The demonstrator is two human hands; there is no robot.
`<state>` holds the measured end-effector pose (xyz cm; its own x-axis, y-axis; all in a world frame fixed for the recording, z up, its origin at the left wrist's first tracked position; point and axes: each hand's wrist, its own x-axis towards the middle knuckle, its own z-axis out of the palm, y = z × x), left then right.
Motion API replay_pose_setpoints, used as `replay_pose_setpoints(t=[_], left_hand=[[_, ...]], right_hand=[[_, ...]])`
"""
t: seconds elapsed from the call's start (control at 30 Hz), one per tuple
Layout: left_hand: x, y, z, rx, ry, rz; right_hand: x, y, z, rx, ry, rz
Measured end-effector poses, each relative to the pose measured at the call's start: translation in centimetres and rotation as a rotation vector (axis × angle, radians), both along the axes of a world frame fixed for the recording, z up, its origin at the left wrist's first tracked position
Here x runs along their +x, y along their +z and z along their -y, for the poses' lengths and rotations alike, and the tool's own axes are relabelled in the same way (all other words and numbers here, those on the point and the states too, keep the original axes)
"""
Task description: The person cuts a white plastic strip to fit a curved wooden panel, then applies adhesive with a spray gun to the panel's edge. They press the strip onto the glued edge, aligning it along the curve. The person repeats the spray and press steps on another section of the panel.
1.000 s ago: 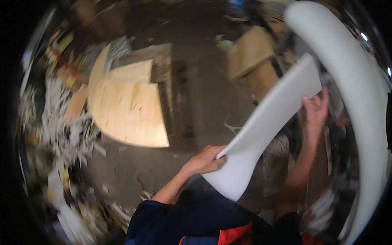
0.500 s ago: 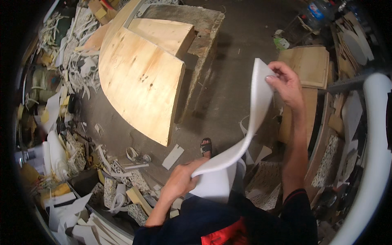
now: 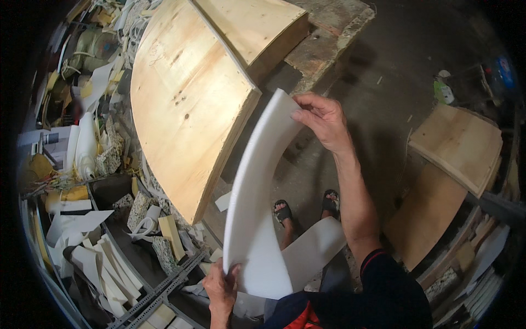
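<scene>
A long white foam sheet (image 3: 255, 203) stretches between my two hands, bent in a curve. My right hand (image 3: 323, 118) pinches its upper end between thumb and fingers. At the lower left edge my left hand (image 3: 221, 288) grips the foam, thumb on the near face and its other fingers partly hidden. Another white strip (image 3: 315, 255) reaches out to the right from behind the lower part of the sheet; whether it is the same piece I cannot tell. Just left of the foam stands a curved plywood form (image 3: 186, 109), its pointed near corner close to the sheet.
Foam offcuts (image 3: 104, 268) and scraps lie heaped along the left, beside a perforated metal rail (image 3: 164, 293). A worn slab (image 3: 334, 38) sits beyond the plywood. On the right lie stacked wooden boards (image 3: 457, 145). My sandalled feet (image 3: 282, 211) stand on the dark floor.
My view has turned left, toward the plywood form. The foam, twisted before, now hangs in a smoother curve with its broad face showing. Both hands still hold it, now beside the plywood.
</scene>
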<state>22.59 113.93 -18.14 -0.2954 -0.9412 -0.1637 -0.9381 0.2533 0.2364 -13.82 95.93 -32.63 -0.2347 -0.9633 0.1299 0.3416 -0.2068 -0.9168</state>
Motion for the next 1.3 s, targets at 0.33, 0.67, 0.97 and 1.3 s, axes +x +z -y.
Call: replay_pose_setpoints(t=[0.33, 0.67, 0.97, 1.3], left_hand=[[1.1, -5.3, 1.8, -0.181, -0.028, 0.030], [2.1, -6.4, 2.9, -0.221, -0.023, 0.027], [2.3, -6.6, 3.5, -0.241, -0.032, 0.065], [2.5, -6.3, 4.0, -0.228, 0.033, 0.060]], right_hand=[[1.7, -4.5, 3.3, -0.130, 0.013, 0.016], [2.7, -4.4, 4.6, -0.131, -0.029, -0.049], [2.9, -4.3, 4.8, -0.093, -0.031, -0.044], [3.3, -4.4, 5.0, -0.052, -0.034, -0.066]])
